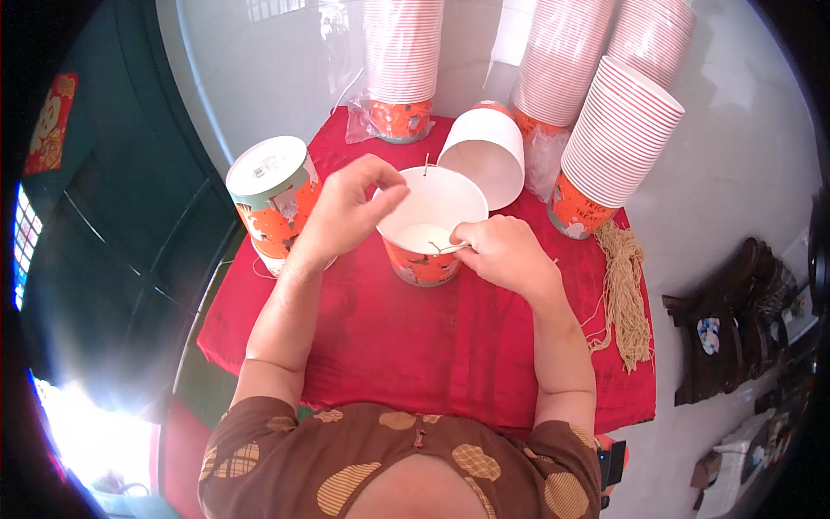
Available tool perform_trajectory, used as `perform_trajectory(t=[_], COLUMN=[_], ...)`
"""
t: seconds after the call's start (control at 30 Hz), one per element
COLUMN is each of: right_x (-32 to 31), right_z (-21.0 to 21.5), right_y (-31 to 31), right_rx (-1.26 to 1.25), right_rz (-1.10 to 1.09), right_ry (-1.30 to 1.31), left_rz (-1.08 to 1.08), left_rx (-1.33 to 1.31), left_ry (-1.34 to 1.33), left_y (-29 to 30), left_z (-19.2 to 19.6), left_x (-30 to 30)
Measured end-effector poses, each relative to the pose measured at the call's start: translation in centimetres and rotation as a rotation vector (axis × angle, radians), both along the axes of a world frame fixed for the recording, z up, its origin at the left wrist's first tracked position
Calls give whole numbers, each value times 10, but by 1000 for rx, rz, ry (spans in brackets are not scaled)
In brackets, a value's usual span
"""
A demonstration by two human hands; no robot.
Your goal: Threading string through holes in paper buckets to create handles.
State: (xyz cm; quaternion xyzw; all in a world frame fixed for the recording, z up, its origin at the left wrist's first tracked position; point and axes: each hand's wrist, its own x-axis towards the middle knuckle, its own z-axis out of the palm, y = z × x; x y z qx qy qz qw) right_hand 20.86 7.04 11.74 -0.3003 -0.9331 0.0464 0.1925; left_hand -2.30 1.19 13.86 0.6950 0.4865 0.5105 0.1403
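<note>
A paper bucket [424, 266] with an orange printed outside and a white inside stands upright at the middle of the red-covered table. My right hand [510, 251] grips its near right rim between thumb and fingers, beside a short piece of tan string [438, 247]. Another string end [426, 161] pokes up at the far rim. Over the bucket's left rim, my left hand [350, 203] is raised with thumb and fingers curled together; anything between the fingertips is too small to make out.
An upside-down bucket [275, 208] stands at left. Behind the middle one, a bucket [484, 156] lies tipped, its mouth facing me. Tall stacks of nested buckets [618, 130] line the back and right. A hank of tan string [627, 298] hangs across the right side of the red cloth [380, 355].
</note>
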Motion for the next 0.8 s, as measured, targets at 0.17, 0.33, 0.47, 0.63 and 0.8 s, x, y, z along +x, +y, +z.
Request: perform_trajectory(t=[0.17,0.33,0.47,0.63,0.8], right_x=[-2,2,-7,-15,-21], right_z=[-2,12,7,6,5], right_y=[6,2,3,-1,-3], right_rx=[205,184,289,383,423], right_rz=[92,63,-4,49,87], right_ry=[39,459,669,891,913], left_rz=[111,257,394,131,-123], left_rx=[74,142,87,-124,-98], left_ry=[-69,-176,-231,-551,-787], left_y=[5,6,11,4,5], left_z=[1,0,-1,5,4], left_x=[-18,-19,-16,-5,5])
